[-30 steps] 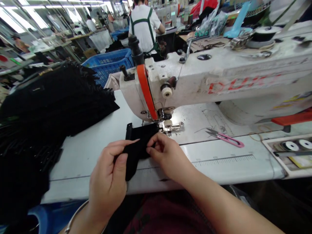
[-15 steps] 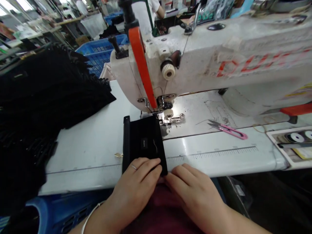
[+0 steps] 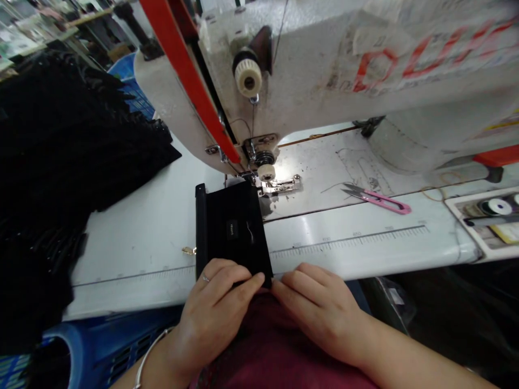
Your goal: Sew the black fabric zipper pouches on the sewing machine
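A black fabric piece [image 3: 231, 229] with a zipper along its left side and a small label lies flat on the white sewing table [image 3: 141, 237], its far end at the presser foot [image 3: 275, 183] of the sewing machine [image 3: 324, 70]. My left hand [image 3: 219, 302] lies on the piece's near edge, fingers stretched flat and pressing it down. My right hand [image 3: 320, 302] rests at the table's front edge just right of the piece, fingers curled down, fingertips close to its near right corner; whether they touch it I cannot tell.
A big heap of black fabric pieces [image 3: 60, 151] covers the table's left side. Pink thread snips [image 3: 377, 199] lie to the right of the needle. A tray with thread spools [image 3: 486, 213] sits at far right. A blue crate [image 3: 93, 351] stands below left.
The folded piece has been spread flat under the presser foot. Both hands moved back to the near edge. My head has leaned closer to the machine.
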Demonstrator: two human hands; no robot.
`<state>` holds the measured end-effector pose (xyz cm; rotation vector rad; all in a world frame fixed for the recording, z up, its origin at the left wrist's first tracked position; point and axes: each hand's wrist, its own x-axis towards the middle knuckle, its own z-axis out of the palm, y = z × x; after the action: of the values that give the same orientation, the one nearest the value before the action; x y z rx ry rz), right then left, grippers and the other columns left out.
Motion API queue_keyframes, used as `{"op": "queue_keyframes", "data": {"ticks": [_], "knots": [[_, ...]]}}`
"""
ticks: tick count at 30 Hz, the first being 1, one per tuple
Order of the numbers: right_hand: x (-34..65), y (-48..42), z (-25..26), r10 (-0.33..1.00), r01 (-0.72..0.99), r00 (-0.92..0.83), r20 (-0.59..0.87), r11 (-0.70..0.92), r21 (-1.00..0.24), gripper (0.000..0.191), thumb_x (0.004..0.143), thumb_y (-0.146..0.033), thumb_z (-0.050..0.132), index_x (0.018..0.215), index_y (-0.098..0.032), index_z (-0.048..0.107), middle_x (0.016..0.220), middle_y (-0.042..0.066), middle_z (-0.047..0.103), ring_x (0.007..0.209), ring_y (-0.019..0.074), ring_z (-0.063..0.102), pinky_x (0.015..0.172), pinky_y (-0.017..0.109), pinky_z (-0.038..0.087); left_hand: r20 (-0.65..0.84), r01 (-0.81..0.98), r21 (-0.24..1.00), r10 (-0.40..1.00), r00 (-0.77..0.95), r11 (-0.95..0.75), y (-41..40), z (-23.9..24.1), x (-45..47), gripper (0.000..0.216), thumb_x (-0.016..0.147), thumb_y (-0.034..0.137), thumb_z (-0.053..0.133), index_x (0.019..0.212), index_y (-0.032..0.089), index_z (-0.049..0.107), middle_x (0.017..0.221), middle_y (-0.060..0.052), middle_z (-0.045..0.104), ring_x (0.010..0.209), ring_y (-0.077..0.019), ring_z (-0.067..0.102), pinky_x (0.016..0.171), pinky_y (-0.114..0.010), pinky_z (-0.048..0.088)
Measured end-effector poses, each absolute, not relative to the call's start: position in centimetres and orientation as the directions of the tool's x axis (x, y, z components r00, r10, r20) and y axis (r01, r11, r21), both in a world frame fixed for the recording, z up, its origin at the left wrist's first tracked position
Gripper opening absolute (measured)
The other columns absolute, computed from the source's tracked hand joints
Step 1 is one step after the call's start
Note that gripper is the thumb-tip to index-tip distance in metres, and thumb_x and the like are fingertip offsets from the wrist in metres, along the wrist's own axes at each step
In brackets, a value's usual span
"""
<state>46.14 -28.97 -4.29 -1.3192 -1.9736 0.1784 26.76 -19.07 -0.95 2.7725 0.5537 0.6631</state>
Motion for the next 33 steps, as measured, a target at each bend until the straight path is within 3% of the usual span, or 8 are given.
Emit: {"op": "queue_keyframes", "data": {"ticks": [8,17,28,33], "knots": [[46.4,-29.2,-4.6,0.837,0.741,-0.217,0.503,0.476,-0.473,0.02,0.096,-0.012,0.048,0.107,-0.009,0.066,0.076,0.005,0.061,0.067,0.017,0.049,0.056,0.033,0.041,0.307,0.279,0.254,0.351,0.884,-0.926,-19.0,-1.8,26.6,0.025,0.09,0.013,0.064,0.115,0.014,0.063,0.096,-0.007,0.066,0.09,-0.0184,0.058,0.083,-0.038,0.054],[46.6,-29.7,-4.7,0.836,0.739,-0.193,0.514,0.468,-0.484,0.019,0.095,-0.011,0.052,0.109,-0.008,0.066,0.089,0.008,0.066,0.074,0.0179,0.053,0.063,0.032,0.046,0.334,0.231,0.314,0.336,0.881,-0.921,-18.8,-2.0,26.6,0.029,0.087,0.005,0.065,0.116,0.011,0.062,0.098,-0.008,0.065,0.091,-0.0188,0.055,0.081,-0.037,0.052],[45.7,-28.3,-4.5,0.852,0.78,-0.195,0.487,0.436,-0.45,0.014,0.095,-0.017,0.052,0.096,-0.012,0.065,0.08,0.005,0.06,0.067,0.0178,0.045,0.056,0.034,0.035,0.346,0.263,0.378,0.399,0.849,-0.887,-19.1,-2.0,26.8,0.026,0.089,0.003,0.059,0.113,0.012,0.062,0.098,-0.008,0.064,0.091,-0.0187,0.055,0.083,-0.036,0.051],[45.6,-28.0,-4.4,0.852,0.759,-0.165,0.498,0.432,-0.487,0.011,0.094,-0.017,0.053,0.091,-0.014,0.064,0.078,0.004,0.059,0.067,0.0171,0.047,0.057,0.033,0.037,0.384,0.268,0.305,0.376,0.843,-0.914,-19.5,-2.4,26.5,0.024,0.085,0.008,0.067,0.109,0.012,0.063,0.101,-0.009,0.064,0.095,-0.0225,0.055,0.087,-0.042,0.048]]}}
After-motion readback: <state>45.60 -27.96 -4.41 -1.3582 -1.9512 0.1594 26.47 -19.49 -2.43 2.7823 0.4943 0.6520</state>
